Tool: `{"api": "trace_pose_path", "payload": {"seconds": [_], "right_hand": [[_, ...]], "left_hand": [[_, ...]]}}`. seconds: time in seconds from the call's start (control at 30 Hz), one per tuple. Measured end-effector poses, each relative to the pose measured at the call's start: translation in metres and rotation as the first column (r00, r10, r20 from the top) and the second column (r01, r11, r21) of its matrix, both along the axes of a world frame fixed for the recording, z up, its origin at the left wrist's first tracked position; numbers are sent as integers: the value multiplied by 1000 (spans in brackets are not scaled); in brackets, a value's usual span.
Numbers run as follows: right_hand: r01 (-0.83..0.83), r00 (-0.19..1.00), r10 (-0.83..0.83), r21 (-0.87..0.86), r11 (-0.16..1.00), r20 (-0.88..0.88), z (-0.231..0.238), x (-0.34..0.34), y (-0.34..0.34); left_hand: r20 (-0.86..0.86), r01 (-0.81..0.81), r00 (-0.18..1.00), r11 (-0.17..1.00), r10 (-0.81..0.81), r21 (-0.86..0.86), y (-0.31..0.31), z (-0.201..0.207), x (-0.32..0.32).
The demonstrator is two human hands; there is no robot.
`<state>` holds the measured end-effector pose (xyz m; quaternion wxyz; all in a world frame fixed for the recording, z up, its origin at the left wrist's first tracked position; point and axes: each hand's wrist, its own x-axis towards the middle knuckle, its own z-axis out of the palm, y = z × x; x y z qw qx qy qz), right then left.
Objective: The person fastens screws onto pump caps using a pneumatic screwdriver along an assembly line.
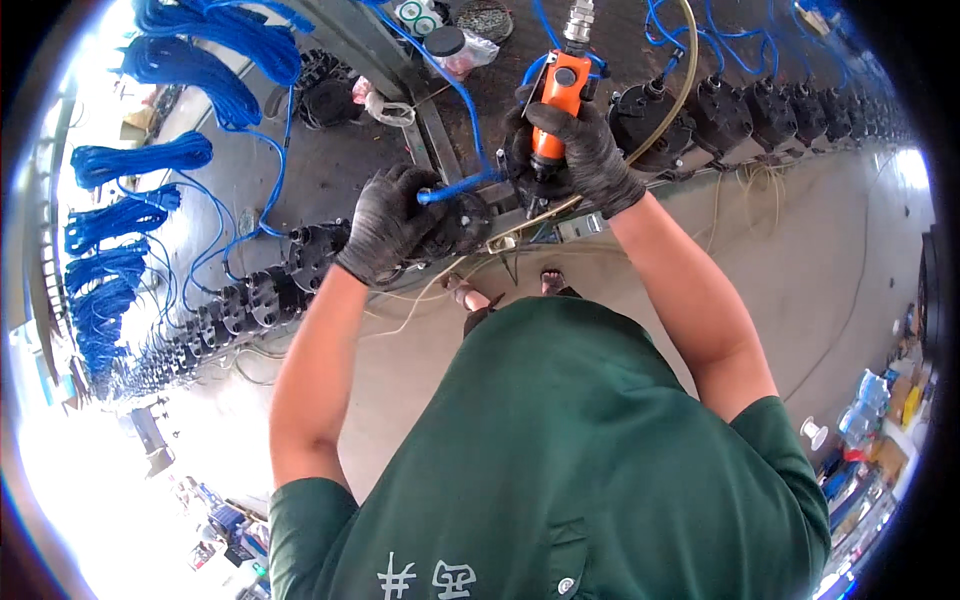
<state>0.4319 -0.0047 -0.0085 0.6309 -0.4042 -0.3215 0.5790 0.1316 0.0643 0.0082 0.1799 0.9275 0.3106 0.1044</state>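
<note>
My right hand (590, 145), in a dark glove, is wrapped round an orange air-powered tool (566, 85). The tool stands nearly upright in the picture, with a metal hose fitting (579, 22) at its far end. Its near end points down at dark parts by the bench edge, and the exact contact is hidden. To the left, my gloved left hand (385, 222) is closed, fingers curled at the end of a blue cable (462, 187). Beside those fingers sits a round black housing (465, 222), partly covered by the hand.
Rows of black housings (720, 110) line the bench edge on both sides. Coiled blue cables (140, 158) hang at the left. A yellowish air hose (672, 110) loops past my right hand. A metal post (385, 70) rises behind, near a dark-lidded jar (445, 41).
</note>
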Motion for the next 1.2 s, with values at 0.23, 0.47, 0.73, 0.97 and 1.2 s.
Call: {"api": "trace_pose_path", "payload": {"seconds": [0.23, 0.47, 0.73, 0.97, 1.2], "right_hand": [[-79, 996, 70, 164, 983, 56, 25, -19, -8], [-210, 977, 209, 378, 902, 44, 29, -66, -2], [-230, 962, 150, 384, 894, 226, 26, -98, 24], [-463, 852, 298, 352, 814, 431, 24, -113, 26], [-632, 746, 429, 338, 697, 510, 43, -120, 31]], "left_hand": [[321, -330, 854, 903, 409, -274, -13, -20, -12], [444, -323, 474, 619, 760, -716, 9, -31, -3], [494, -287, 423, 629, 760, -722, -3, -16, 3], [593, -220, 377, 691, 711, -689, 3, -42, -8], [658, -12, 260, 683, 707, -730, 2, -48, -14]]}}
